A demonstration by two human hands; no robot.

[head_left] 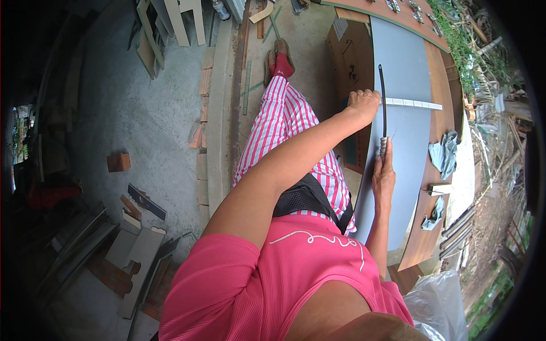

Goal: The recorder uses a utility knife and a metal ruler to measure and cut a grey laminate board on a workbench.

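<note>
My left hand (364,107) is closed in a fist at the near end of a narrow white strip (415,104) with evenly spaced cross lines. That strip reaches rightward over a grey panel (401,187). In my right hand (384,175) is a hacksaw blade (383,108), long, thin and black, with a hole at its far tip. Its grip is wrapped in something grey. The blade points away from me and crosses the strip just right of my left fist. Whether its edge touches the strip I cannot tell.
Under the panel stands a brown cardboard box (348,62). On the brown board to the right lie crumpled blue-grey cloths (443,154) and a small block (439,189). Board offcuts (136,250) lie at lower left, near a brick (119,162). Clear plastic sheeting (438,304) hangs at lower right.
</note>
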